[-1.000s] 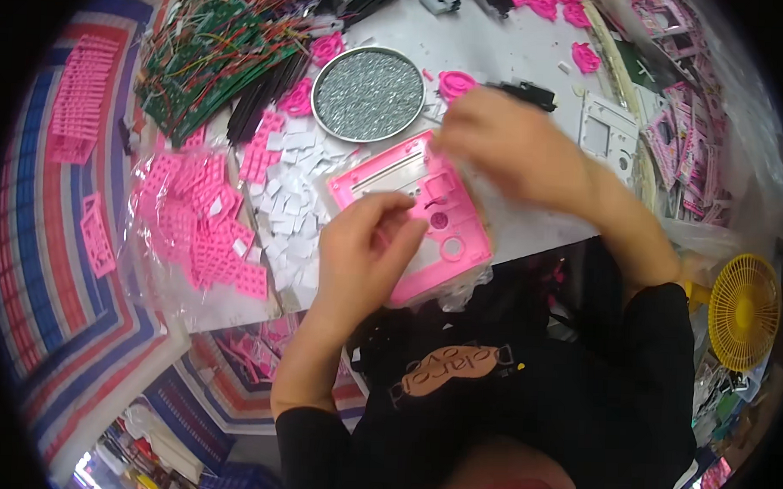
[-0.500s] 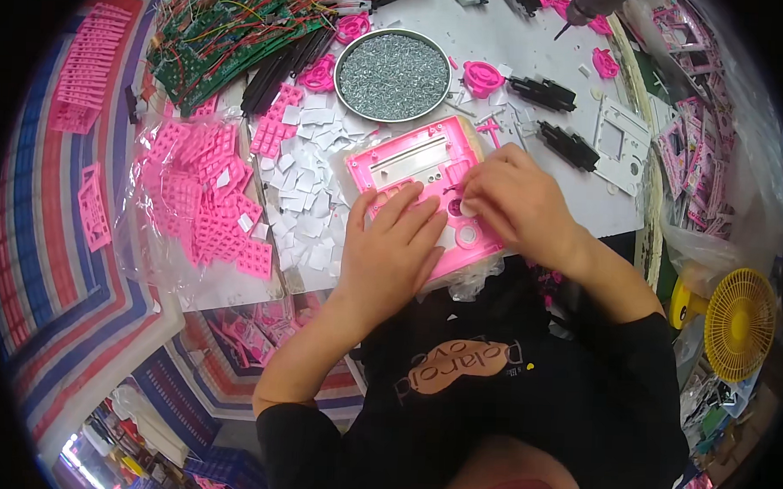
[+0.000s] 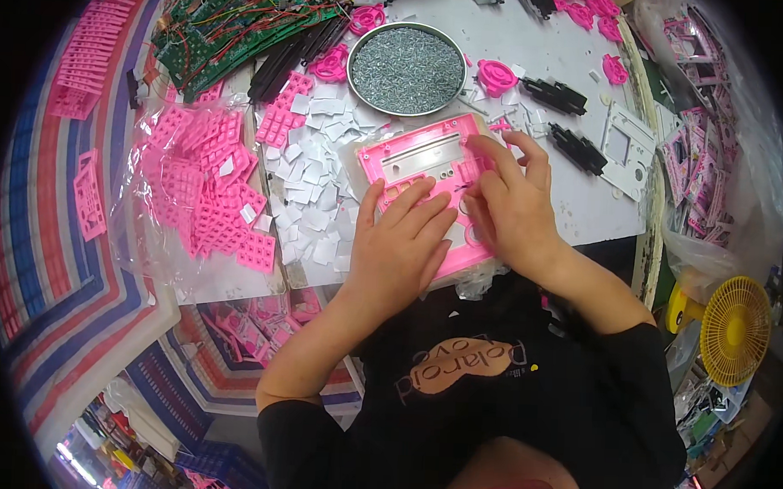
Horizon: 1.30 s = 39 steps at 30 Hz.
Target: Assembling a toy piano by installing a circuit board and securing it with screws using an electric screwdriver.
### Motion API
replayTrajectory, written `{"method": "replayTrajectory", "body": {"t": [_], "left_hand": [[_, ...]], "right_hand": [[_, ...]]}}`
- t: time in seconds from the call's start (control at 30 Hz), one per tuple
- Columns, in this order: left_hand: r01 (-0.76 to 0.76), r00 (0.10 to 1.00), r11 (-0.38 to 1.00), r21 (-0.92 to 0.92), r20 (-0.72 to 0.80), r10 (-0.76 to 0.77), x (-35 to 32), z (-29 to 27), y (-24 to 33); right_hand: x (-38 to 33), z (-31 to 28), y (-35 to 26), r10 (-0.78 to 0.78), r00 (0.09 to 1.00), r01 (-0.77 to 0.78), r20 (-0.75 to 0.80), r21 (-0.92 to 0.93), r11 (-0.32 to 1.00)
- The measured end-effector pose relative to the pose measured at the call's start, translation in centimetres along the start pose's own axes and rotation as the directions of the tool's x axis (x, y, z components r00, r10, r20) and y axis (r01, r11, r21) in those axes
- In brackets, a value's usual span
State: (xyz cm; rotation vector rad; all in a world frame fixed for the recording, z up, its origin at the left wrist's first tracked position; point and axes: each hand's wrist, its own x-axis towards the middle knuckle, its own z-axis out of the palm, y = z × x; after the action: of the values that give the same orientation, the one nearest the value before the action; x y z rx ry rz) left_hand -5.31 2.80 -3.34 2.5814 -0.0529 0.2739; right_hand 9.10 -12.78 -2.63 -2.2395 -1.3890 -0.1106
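A pink plastic casing (image 3: pixel 457 262) lies tilted on a plastic-wrapped stack at the table's front edge, its inner side up. A silvery strip (image 3: pixel 422 155) runs along its far part, and a white ring-shaped part shows near its right side. My left hand (image 3: pixel 398 249) rests flat on the casing's left half, fingers spread. At the casing's right side is my right hand (image 3: pixel 518 210), thumb and forefinger pinched together low over it, the other fingers fanned out. A small dark bit shows at those fingertips; what they hold is mostly hidden.
Beyond the casing stands a round tin (image 3: pixel 406 70) full of small screws. White square pads (image 3: pixel 311 190) and a bag of pink keypads (image 3: pixel 208 182) lie left. Green circuit boards (image 3: pixel 235 45) are heaped far left. Black parts (image 3: pixel 576 149) and a yellow fan (image 3: pixel 735 330) are right.
My right hand's outer fingers have lifted and fanned out, while thumb and forefinger stay low at the casing. My left hand keeps its place on it. The whole view has shifted slightly.
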Motion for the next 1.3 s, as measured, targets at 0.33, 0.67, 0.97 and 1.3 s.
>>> {"method": "replayTrajectory", "body": {"t": [0.33,0.67,0.97,1.3], "left_hand": [[0.0,1.0,0.999,-0.032,-0.007,0.0,0.2,0.0,-0.2],[-0.031,0.973,0.979,-0.204,-0.231,-0.017,3.6,-1.9,-2.6],[-0.027,0.991,0.921,0.389,-0.114,0.077,15.6,-0.9,-10.0],[-0.104,0.99,0.921,0.375,-0.054,0.134,15.5,-0.9,-9.9]], "right_hand": [[0.1,0.6,0.2,-0.047,0.999,0.046,-0.025,-0.014,0.999],[1.6,-4.3,5.4,0.088,0.952,0.067,-0.294,0.478,0.876],[18.1,-12.2,11.3,0.545,0.726,0.24,-0.419,0.898,0.37],[17.2,-9.8,5.6,0.111,0.994,-0.054,0.005,0.898,0.437]]}}
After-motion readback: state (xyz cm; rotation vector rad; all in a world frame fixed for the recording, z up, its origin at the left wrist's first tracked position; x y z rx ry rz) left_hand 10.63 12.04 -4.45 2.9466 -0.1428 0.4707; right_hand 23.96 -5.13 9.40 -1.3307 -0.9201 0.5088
